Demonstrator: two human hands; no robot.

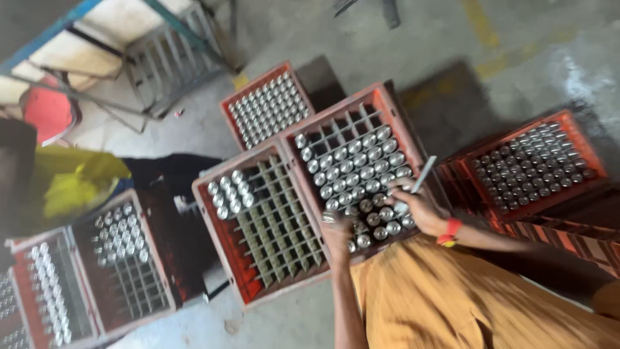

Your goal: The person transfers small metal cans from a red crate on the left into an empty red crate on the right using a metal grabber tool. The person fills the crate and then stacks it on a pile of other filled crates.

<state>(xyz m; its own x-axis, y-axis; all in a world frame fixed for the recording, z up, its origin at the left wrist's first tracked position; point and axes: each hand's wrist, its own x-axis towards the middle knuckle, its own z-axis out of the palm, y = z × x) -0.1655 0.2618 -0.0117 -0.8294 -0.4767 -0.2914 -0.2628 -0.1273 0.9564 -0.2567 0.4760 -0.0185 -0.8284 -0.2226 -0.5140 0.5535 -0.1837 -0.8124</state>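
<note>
Over the middle crate (381, 103) — red, gridded, most cells filled with metal cylinders (361, 169) — both hands work at the near edge. Right hand (423, 210), with a red and yellow wristband (449, 232), is closed on a thin pale rod (423, 174) that tilts up and away above the cylinders. Left hand (338, 238) rests on the cylinders at the crate's lower corner; blur hides whether it grips one. Touching this crate on the left, a second crate (255, 294) is mostly bare grid, a few cylinders in its far corner. More filled crates lie behind, to the right, and far left — all on the concrete floor (516, 45).
</note>
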